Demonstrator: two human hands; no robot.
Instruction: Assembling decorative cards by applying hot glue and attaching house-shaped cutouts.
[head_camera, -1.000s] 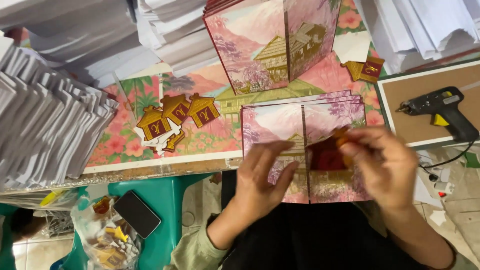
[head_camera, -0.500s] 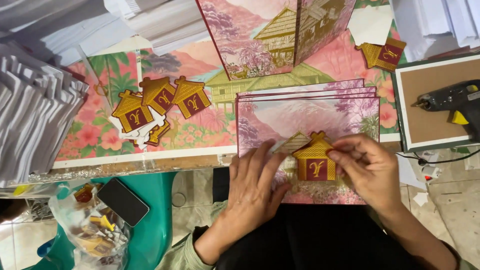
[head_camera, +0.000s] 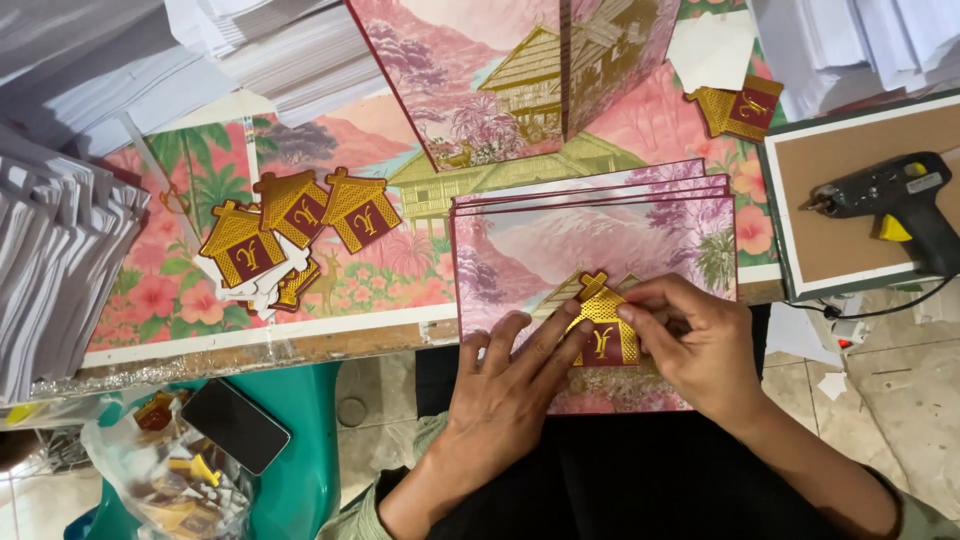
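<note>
Low in the frame's centre, the left hand (head_camera: 505, 395) lay flat, fingers spread, pressing a gold house cutout (head_camera: 603, 330) onto the top pink card (head_camera: 560, 245); the right hand (head_camera: 700, 340) pinched the cutout's right edge.

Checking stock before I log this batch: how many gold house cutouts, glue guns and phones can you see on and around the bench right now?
Gold house cutouts: 5 clearly visible, namely 1 under both hands, 3 in the loose pile, 1 at the top right; more may lie beneath the pile.
Glue guns: 1
Phones: 1
Total: 7
</note>
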